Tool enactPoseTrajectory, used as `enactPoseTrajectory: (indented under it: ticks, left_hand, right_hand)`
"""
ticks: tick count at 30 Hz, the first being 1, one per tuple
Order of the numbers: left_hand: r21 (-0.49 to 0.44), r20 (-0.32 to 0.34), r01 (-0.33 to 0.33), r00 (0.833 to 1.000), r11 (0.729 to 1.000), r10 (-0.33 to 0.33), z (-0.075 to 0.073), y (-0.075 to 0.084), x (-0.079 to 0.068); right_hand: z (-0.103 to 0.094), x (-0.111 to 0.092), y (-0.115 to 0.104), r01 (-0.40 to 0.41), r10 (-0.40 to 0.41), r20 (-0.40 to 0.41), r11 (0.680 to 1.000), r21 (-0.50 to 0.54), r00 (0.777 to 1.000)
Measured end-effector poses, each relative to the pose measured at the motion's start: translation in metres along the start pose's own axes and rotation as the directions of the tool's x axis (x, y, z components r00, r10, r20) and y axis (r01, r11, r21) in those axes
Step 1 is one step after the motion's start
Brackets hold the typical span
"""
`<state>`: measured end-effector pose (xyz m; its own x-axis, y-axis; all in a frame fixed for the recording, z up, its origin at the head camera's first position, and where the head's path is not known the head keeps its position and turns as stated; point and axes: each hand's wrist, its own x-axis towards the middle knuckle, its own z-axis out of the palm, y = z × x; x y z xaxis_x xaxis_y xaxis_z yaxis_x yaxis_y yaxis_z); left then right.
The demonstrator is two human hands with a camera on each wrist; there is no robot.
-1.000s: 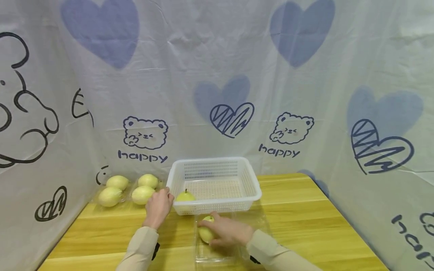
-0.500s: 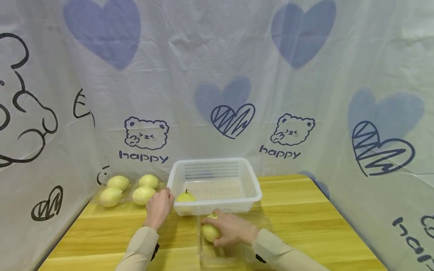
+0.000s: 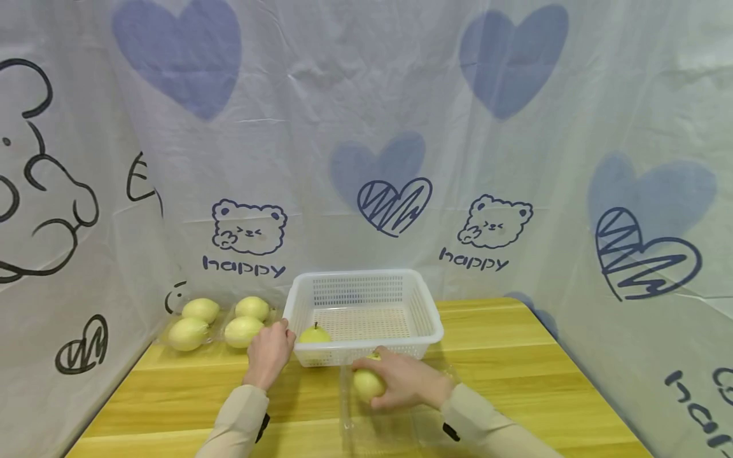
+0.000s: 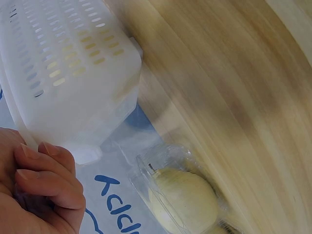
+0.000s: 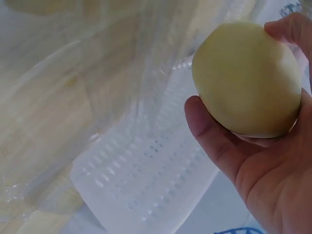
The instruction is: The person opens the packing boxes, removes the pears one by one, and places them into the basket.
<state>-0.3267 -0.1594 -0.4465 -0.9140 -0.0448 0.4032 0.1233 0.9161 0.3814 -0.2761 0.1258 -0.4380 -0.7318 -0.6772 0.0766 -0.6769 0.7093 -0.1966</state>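
A yellow-green pear (image 3: 368, 383) is gripped in my right hand (image 3: 408, 380), just in front of the white basket (image 3: 366, 344). The right wrist view shows thumb and fingers spread around the pear (image 5: 248, 80). Below it lies a clear plastic clamshell box (image 3: 378, 432). My left hand (image 3: 270, 352) holds the left rim of the basket, its fingers (image 4: 48, 183) curled at the edge in the left wrist view. Inside the basket, at the front left corner, sits another pear (image 3: 314, 334) with its stem up.
Several more pears (image 3: 189, 334) sit in clear plastic packs at the back left, the nearest pack (image 4: 161, 161) close beside my left hand. A printed curtain (image 3: 366, 159) rises behind and on both sides of the wooden table (image 3: 515, 381).
My right hand has moved the pear up and to the right, toward the basket's front wall. The clear box has shifted slightly right. My left hand stays on the rim.
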Motion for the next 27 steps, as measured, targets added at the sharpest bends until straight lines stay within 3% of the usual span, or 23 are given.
enactPoseTrajectory:
  ticks: [5,11,27]
  left_hand:
    - [0.008,0.000,-0.001,1.000,1.000,0.001,0.000,-0.001,-0.001]
    - [0.005,-0.014,-0.005,1.000,1.000,0.005,-0.001,-0.001,-0.001]
    - [-0.004,-0.009,0.034,0.999,0.999,-0.034,0.000,0.001,0.000]
  right_hand:
    - [-0.009,0.001,0.002,0.034,-0.031,-0.050,0.996,0.078,0.998]
    - [-0.020,0.008,0.005,0.078,-0.050,-0.197,0.988,0.135,0.979]
    - [-0.018,0.045,0.005,0.012,0.095,-0.378,0.963,0.269,0.921]
